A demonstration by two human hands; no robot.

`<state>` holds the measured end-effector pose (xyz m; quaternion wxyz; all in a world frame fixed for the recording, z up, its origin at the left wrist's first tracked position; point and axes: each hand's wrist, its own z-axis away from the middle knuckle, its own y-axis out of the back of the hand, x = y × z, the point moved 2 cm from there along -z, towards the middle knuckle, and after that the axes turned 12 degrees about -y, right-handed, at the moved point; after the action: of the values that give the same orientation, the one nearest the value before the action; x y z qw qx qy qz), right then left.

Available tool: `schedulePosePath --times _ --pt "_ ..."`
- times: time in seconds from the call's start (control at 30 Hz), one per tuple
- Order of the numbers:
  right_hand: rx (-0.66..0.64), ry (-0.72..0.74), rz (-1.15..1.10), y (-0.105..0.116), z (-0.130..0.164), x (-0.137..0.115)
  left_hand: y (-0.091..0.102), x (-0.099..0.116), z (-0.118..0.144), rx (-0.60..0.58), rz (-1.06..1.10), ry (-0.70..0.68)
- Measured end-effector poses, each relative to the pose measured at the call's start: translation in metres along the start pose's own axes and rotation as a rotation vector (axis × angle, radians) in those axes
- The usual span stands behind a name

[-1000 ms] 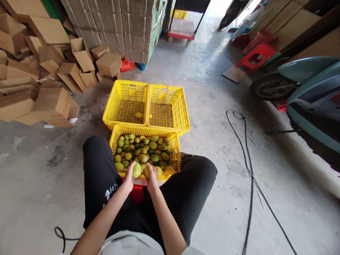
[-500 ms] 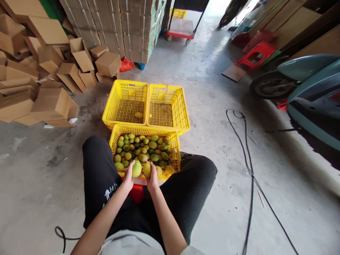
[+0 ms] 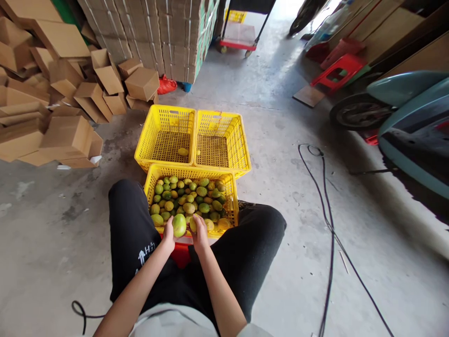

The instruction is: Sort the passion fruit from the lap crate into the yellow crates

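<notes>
My left hand (image 3: 169, 234) is closed around a light green lemon (image 3: 179, 225), which faces up toward me. Close beside it, my right hand (image 3: 200, 235) grips a yellower lemon (image 3: 192, 223), partly covered by the fingers. Both hands are over the near edge of a yellow plastic crate (image 3: 235, 199) between my knees. Inside that crate lie many green and yellow lemons (image 3: 201, 191). Something red under the crate shows between my legs.
Two more yellow crates, a left one (image 3: 139, 150) and a right one (image 3: 247, 150), stand just beyond, with a yellow lemon (image 3: 183, 151) in the left. Cardboard boxes (image 3: 66, 135) pile up at left. A black cable (image 3: 331, 229) and a scooter (image 3: 414, 121) are at right.
The lemon in my right hand has turned and is more covered by the fingers. My left hand has shifted very slightly, still holding the green lemon.
</notes>
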<state>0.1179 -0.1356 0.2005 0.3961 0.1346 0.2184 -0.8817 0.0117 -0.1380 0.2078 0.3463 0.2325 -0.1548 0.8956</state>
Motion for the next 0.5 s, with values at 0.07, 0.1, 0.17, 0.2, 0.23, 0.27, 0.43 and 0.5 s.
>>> schedulePosePath --times 0.07,0.1,0.17,0.2,0.23,0.27,0.43,0.5 --pt "-0.005 -0.010 -0.020 0.0011 -0.0006 0.0003 -0.0003 0.0005 0.0002 0.029 -0.017 -0.019" --pt "-0.008 -0.017 -0.021 0.0014 -0.0009 0.0005 -0.0008 0.0008 0.0010 0.035 -0.025 -0.023" --pt "-0.030 -0.034 -0.011 0.0015 -0.0011 0.0006 -0.0028 0.0014 0.0034 0.017 -0.022 -0.027" --pt "-0.042 -0.042 -0.006 0.0014 -0.0011 0.0005 -0.0039 0.0017 0.0048 -0.001 -0.015 -0.027" --pt "-0.054 -0.049 -0.001 0.0012 -0.0009 0.0005 -0.0049 0.0019 0.0062 -0.022 -0.006 -0.029" --pt "-0.063 -0.054 0.002 0.0010 -0.0008 0.0004 -0.0057 0.0021 0.0074 -0.046 0.001 -0.032" --pt "-0.042 -0.035 -0.017 0.0011 -0.0010 0.0000 -0.0056 0.0016 0.0090 -0.104 -0.012 -0.119" --pt "-0.021 0.008 -0.012 0.0011 -0.0012 -0.0003 -0.0047 0.0010 0.0090 -0.106 -0.033 -0.160"
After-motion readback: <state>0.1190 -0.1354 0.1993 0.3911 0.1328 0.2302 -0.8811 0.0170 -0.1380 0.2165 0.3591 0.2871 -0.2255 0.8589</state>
